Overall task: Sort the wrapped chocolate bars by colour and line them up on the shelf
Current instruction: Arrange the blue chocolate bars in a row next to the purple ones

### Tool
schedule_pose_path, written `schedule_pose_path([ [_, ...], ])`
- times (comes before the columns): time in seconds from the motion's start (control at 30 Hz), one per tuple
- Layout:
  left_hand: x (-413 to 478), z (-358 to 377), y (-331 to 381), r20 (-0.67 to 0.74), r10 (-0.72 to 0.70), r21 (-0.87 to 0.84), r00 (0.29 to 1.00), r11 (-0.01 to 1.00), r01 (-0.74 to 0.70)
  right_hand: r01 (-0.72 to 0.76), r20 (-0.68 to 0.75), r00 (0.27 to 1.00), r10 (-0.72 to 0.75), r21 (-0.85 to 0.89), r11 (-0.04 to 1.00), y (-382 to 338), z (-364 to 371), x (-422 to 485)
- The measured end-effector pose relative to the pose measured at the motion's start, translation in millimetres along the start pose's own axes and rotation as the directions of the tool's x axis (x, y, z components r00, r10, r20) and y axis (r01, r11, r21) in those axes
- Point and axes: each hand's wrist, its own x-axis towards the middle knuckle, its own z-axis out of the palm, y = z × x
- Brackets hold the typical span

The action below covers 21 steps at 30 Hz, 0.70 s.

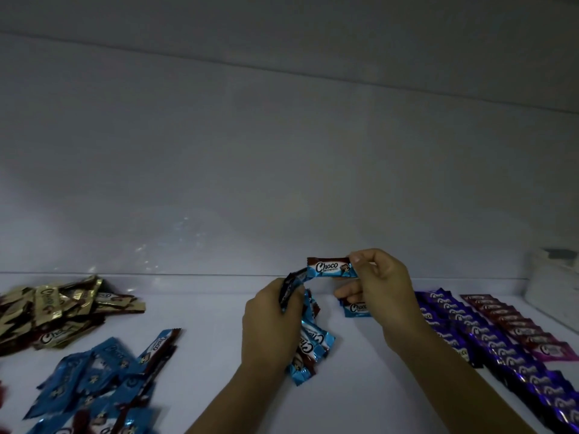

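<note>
Right hand (382, 286) pinches one blue bar (332, 267) by its right end, thumb and fingertips on the crimp, lifted off the shelf (219, 324). Left hand (272, 324) grips a bunch of blue bars (308, 339), fanned out below the fist. I read it as a feeder stack: the left hand holds the stock and the right takes singles to lay down.

The held bar's long axis runs left-right, about level. Its label faces me with "Choco" upright, and its free end points left at the bunch. Light is dim, so I can't tell if that end touches the bunch.

One laid blue bar (355, 308) sits just under the right hand, also left-right, and looks like the start of the blue row. Just right of it is the purple row (488, 339), overlapped and running back to front, then the pink row (517, 327) beside it. Blue probably goes next to purple to keep the colours banded.

Unsorted stock sits far left: the gold pile (56, 311) and the loose blue heap (103, 380), with bars at all angles.
</note>
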Motion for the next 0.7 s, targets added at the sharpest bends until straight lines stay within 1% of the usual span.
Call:
schedule_pose_path([
  [0.1,1,-2,1,-0.02,0.004,-0.041,1.0,0.999,-0.004,-0.021,-0.018,1.0,0.02,-0.017,1.0,3,-8,5],
  [0.13,1,-2,1,-0.025,0.002,-0.056,1.0,0.998,-0.003,-0.03,-0.017,0.999,0.029,-0.054,0.998,5,-11,7],
  [0.2,0,-3,3,-0.031,0.001,-0.073,1.0,0.997,-0.003,-0.033,0.002,0.999,0.034,-0.219,0.975,8,-19,10],
  [0.27,1,-3,2,-0.03,0.006,-0.07,1.0,0.997,-0.009,-0.012,0.081,0.995,0.053,-0.441,0.897,11,-24,13],
  [0.3,0,-3,2,-0.033,0.011,-0.066,0.999,0.998,-0.013,-0.007,0.131,0.987,0.089,-0.524,0.851,12,-26,12],
  [0.37,1,-4,2,-0.038,0.018,-0.059,0.999,0.998,-0.02,0.004,0.218,0.961,0.17,-0.626,0.78,14,-28,11],
  [0.4,1,-4,2,-0.034,0.014,-0.062,0.999,0.998,-0.017,0.027,0.252,0.95,0.185,-0.656,0.754,14,-29,10],
  [0.5,2,-4,3,-0.04,-0.021,-0.102,0.999,0.995,0.016,0.138,0.313,0.94,0.139,-0.718,0.682,12,-28,9],
  [0.63,5,-6,1,-0.086,-0.112,-0.212,0.99,0.973,0.092,0.267,0.461,0.867,0.191,-0.753,0.602,11,-19,3],
  [0.7,7,-6,0,-0.097,-0.113,-0.222,0.989,0.971,0.089,0.304,0.487,0.853,0.19,-0.758,0.577,10,-17,4],
])
